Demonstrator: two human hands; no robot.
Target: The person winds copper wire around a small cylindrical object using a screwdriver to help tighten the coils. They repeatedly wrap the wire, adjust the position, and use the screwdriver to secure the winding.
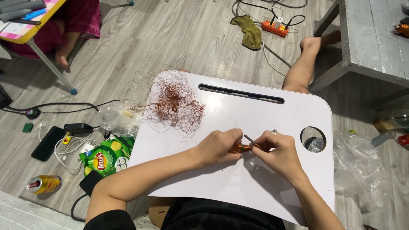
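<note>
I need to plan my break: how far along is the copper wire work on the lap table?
Done: a loose tangle of copper wire lies on the white lap table. In hand: the left hand grips an orange-handled screwdriver while the right hand works at its tip. What is left cannot be told from this view.

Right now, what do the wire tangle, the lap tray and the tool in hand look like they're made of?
Wire tangle: thin bare copper by the look, reddish-orange and shiny. Lap tray: looks like white plastic or laminated board, smooth, with a moulded slot and round hole. Tool between left hand and right hand: translucent orange handle, likely plastic, and a thin grey shaft, probably steel.
</note>
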